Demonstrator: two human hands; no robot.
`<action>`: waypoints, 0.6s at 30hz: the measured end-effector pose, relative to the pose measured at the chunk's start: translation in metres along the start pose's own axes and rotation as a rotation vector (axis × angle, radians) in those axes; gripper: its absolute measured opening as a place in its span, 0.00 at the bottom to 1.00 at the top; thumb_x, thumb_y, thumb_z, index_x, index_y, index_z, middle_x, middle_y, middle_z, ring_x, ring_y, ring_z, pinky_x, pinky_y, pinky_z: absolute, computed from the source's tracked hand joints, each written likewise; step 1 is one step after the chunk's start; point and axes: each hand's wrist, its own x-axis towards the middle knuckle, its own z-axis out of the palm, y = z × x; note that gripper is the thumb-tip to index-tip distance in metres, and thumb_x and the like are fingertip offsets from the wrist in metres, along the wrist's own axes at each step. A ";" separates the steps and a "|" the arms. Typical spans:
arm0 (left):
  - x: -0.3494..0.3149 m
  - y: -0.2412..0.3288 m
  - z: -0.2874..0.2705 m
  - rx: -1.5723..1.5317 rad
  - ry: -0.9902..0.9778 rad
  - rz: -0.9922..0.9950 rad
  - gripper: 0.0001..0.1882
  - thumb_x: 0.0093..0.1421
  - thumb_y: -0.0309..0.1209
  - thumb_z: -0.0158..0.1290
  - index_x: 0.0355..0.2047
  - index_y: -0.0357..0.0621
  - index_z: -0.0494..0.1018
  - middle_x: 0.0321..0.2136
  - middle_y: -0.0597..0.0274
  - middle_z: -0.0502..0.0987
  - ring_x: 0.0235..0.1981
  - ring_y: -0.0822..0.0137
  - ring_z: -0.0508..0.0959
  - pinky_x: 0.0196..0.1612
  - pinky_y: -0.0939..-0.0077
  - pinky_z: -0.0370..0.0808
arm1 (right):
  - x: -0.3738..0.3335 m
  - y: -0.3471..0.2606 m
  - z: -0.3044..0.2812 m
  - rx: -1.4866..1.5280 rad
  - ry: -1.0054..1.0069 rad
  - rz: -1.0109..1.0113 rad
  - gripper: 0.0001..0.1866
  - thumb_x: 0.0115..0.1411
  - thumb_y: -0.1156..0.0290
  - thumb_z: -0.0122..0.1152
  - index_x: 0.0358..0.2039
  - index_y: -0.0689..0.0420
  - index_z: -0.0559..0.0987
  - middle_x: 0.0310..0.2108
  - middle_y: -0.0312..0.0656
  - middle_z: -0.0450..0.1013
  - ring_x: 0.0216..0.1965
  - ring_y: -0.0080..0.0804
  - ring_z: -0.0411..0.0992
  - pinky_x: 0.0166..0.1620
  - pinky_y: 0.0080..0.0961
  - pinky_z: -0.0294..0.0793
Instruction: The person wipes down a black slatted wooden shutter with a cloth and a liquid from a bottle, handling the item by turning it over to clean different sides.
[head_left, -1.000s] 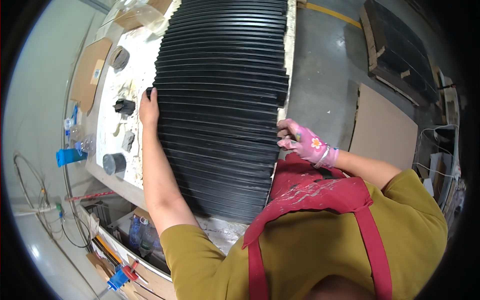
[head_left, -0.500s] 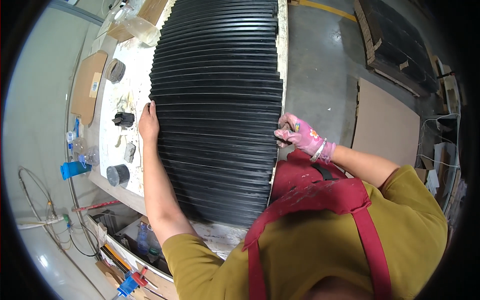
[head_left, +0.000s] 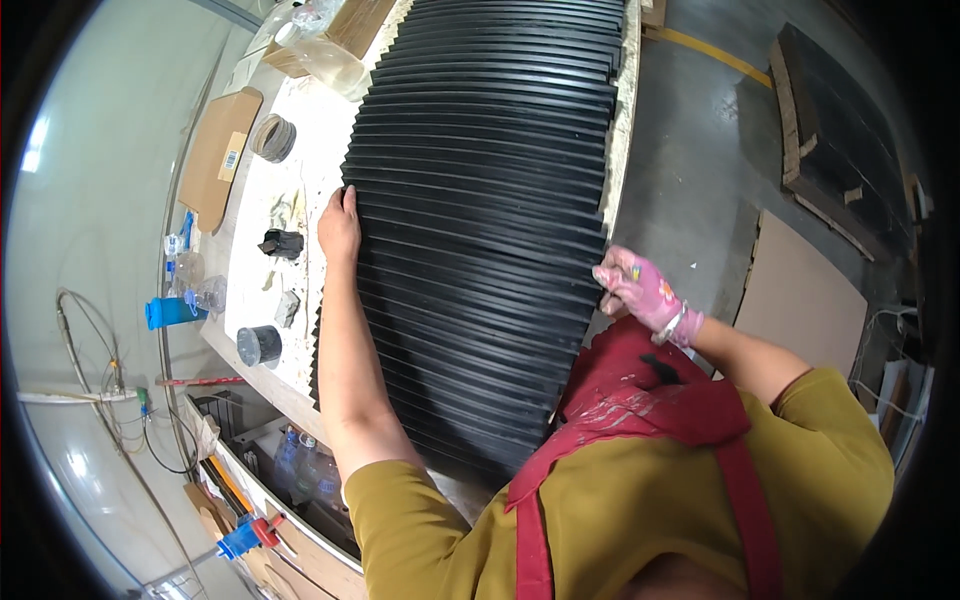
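A long black pleated bellows (head_left: 480, 200) lies across the white table, its folds running from side to side. My bare left hand (head_left: 341, 228) grips its left edge, with fingertips on the folds and the other fingers partly hidden. At the right edge, my right hand (head_left: 632, 284) wears a pink flowered glove with bare fingertips. Its fingers are bent and closed at the ends of the folds. Between my hands the folds slant down to the right, and the nearer ones lie in shadow under me.
Left of the bellows are a roll of tape (head_left: 273, 138), a black clump (head_left: 281, 243), a grey block (head_left: 287, 309) and a dark round tin (head_left: 259, 345). A clear bottle (head_left: 322, 60) lies at the far left. A cardboard sheet (head_left: 805, 290) and a dark stack (head_left: 845, 140) stand at right.
The view has shifted, so the table and bellows sit farther right. The near folds now slant more and bulge beside my right hand. Both hands stay at the edges.
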 end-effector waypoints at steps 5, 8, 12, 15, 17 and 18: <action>0.026 0.000 0.001 -0.236 -0.050 -0.046 0.27 0.66 0.48 0.39 0.53 0.39 0.69 0.45 0.45 0.76 0.48 0.51 0.75 0.52 0.65 0.68 | 0.013 0.013 -0.028 0.227 -0.128 -0.084 0.13 0.61 0.63 0.60 0.31 0.59 0.68 0.23 0.31 0.66 0.20 0.15 0.64 0.24 0.14 0.65; 0.067 -0.013 0.005 -0.421 0.082 -0.046 0.30 0.67 0.47 0.38 0.55 0.30 0.65 0.52 0.41 0.70 0.56 0.52 0.68 0.59 0.69 0.61 | 0.037 -0.009 -0.039 0.128 -0.039 -0.093 0.14 0.58 0.64 0.63 0.33 0.59 0.70 0.22 0.31 0.67 0.20 0.14 0.64 0.24 0.13 0.64; 0.086 0.023 0.026 -0.215 -0.050 -0.066 0.28 0.67 0.49 0.39 0.51 0.37 0.70 0.46 0.45 0.75 0.51 0.52 0.73 0.54 0.68 0.66 | 0.051 -0.032 -0.041 -0.169 -0.028 -0.136 0.16 0.60 0.59 0.60 0.28 0.60 0.72 0.17 0.31 0.65 0.20 0.16 0.65 0.24 0.17 0.64; 0.086 0.030 0.029 -0.066 -0.081 -0.073 0.28 0.66 0.51 0.39 0.50 0.40 0.72 0.43 0.46 0.77 0.48 0.50 0.75 0.52 0.67 0.67 | 0.044 -0.033 -0.041 0.030 -0.082 0.023 0.13 0.62 0.64 0.58 0.28 0.61 0.71 0.21 0.30 0.65 0.21 0.14 0.62 0.24 0.15 0.63; 0.088 0.027 0.030 -0.065 -0.136 -0.056 0.28 0.66 0.52 0.38 0.49 0.42 0.73 0.43 0.46 0.77 0.48 0.49 0.75 0.51 0.66 0.68 | 0.046 -0.034 -0.047 0.048 -0.092 0.031 0.11 0.62 0.67 0.58 0.28 0.60 0.70 0.22 0.30 0.65 0.21 0.13 0.61 0.24 0.14 0.62; 0.088 0.022 0.030 -0.067 -0.128 -0.049 0.28 0.66 0.52 0.38 0.50 0.42 0.72 0.44 0.46 0.76 0.49 0.50 0.74 0.52 0.66 0.67 | 0.048 -0.030 -0.049 0.118 -0.177 0.015 0.11 0.62 0.68 0.58 0.28 0.60 0.70 0.22 0.30 0.65 0.21 0.13 0.61 0.24 0.14 0.62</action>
